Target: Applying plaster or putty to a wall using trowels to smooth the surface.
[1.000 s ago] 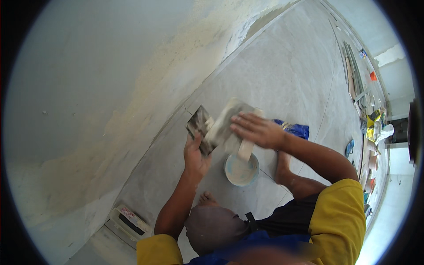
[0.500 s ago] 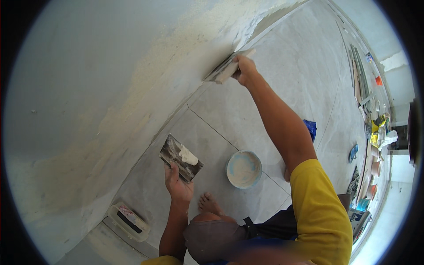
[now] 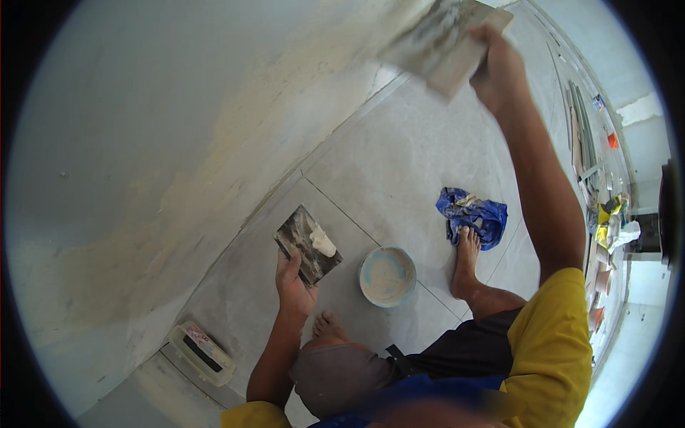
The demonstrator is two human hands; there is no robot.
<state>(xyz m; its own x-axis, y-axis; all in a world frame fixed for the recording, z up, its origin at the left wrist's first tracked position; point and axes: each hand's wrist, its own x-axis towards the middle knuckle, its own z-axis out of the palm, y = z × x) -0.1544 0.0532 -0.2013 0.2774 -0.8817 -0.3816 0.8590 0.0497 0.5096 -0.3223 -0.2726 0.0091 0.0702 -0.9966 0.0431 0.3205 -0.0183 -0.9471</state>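
My right hand is closed round a wide plastering trowel, raised at the far end by the wall; the blade is smeared with motion. Whether its edge touches the wall I cannot tell. In my left hand, fingers wrapped underneath, is a smaller rectangular metal plate with a pale lump of putty on its face. A round bowl with a bluish rim and putty smeared inside stands on the floor, right of the left hand. The wall bears cream patches of filler.
A crumpled blue plastic bag lies by my right foot. A translucent lidded box sits at the wall's foot, lower left. Long boards, a yellow bag and other clutter line the far right side of the tiled floor.
My right hand has swung the trowel away and to the right, up from the wall's base. The left hand with the plate has shifted slightly right. The blue bag and right foot have come into sight.
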